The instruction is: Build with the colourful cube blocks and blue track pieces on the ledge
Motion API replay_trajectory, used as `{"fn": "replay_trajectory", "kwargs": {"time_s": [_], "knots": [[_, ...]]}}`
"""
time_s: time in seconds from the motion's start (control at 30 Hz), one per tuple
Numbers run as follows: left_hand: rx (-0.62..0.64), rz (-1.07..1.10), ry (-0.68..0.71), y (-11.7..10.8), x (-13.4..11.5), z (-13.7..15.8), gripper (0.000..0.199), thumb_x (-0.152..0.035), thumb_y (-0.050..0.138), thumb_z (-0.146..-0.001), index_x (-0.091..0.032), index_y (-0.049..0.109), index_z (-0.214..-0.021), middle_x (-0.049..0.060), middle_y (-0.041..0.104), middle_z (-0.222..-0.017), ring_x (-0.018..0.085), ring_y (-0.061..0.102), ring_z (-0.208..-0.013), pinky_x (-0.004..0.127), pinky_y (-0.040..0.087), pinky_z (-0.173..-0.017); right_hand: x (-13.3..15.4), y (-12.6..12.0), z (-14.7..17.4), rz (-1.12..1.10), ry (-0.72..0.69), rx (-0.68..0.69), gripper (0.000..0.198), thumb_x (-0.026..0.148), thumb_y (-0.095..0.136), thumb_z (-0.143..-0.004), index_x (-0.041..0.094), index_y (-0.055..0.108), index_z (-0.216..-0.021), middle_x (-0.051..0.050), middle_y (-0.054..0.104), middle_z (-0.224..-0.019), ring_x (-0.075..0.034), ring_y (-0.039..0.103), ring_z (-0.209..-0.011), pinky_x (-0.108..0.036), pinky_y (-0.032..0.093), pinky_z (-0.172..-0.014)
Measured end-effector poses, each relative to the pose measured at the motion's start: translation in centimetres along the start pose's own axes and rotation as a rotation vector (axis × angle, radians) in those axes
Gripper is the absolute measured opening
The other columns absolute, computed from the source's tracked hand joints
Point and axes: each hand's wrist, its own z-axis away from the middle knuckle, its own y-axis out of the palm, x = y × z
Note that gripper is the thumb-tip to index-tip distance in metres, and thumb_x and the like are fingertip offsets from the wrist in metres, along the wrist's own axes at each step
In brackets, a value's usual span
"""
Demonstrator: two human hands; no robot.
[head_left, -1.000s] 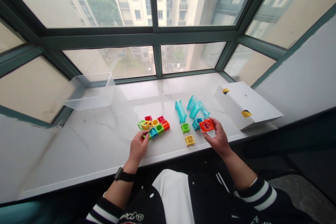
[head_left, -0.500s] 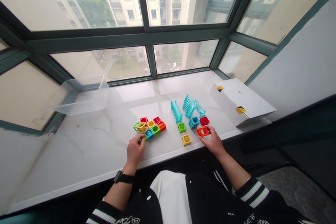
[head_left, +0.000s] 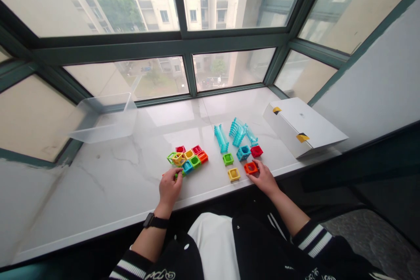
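My left hand (head_left: 170, 187) is closed at the near edge of a cluster of coloured cube blocks, its fingers on a green block (head_left: 180, 175) that they mostly hide. In that cluster a blue block (head_left: 187, 166), a green cube (head_left: 195, 162) and a yellow block (head_left: 178, 159) sit close together. To the right, my right hand (head_left: 265, 179) grips an orange block (head_left: 250, 168) with a round opening, low at the sill surface. Around it are a yellow cube (head_left: 234, 175), a light green cube (head_left: 228, 159), a blue cube (head_left: 243, 153) and a red block (head_left: 257, 151).
Translucent turquoise track pieces (head_left: 236, 131) lie behind the blocks, with a straight one (head_left: 221, 138) beside them. A clear plastic bin (head_left: 108, 133) stands at the far left. A white box (head_left: 308, 122) with yellow-black tabs sits at the right. Window panes border the marble sill (head_left: 131, 183).
My right hand has brought the orange block slightly left and laid it flatter, with its opening facing up more. My left hand stays almost where it was.
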Motion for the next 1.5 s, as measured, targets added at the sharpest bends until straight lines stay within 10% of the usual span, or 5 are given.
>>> {"fn": "replay_trajectory", "kwargs": {"time_s": [0.93,1.2,1.5], "knots": [[0.001,0.077,-0.053,-0.2,-0.2,0.0,0.026,-0.041,0.057,-0.095,-0.026,0.078,-0.097,0.004,0.078,-0.09,0.022,0.067,-0.076,0.036,0.054,-0.078,0.1,-1.5,0.2,0.018,-0.069,0.107,0.074,0.047,0.074,-0.082,0.023,0.05,-0.148,-0.015,0.065,-0.141,-0.035,0.065,-0.128,-0.056,0.052,-0.112],[-0.031,0.537,-0.309,-2.0,1.3,-0.8,0.038,-0.052,0.063,-0.091,-0.02,0.073,-0.108,0.008,0.079,-0.101,0.025,0.074,-0.093,0.037,0.061,-0.082,4.9,-5.6,0.6,-0.066,-0.24,-0.094,0.039,0.039,0.06,-0.097,0.025,0.062,-0.133,-0.01,0.073,-0.118,-0.031,0.071,-0.11,-0.05,0.061,-0.095],[-0.023,0.177,-0.09,-4.0,2.9,1.7,0.026,-0.042,0.06,-0.093,-0.024,0.074,-0.106,0.008,0.073,-0.109,0.026,0.071,-0.1,0.042,0.062,-0.086,12.1,-3.0,-1.4,-0.205,-0.522,0.033,0.02,0.027,0.058,-0.1,0.026,0.072,-0.114,-0.007,0.077,-0.102,-0.028,0.074,-0.097,-0.045,0.063,-0.089]]}}
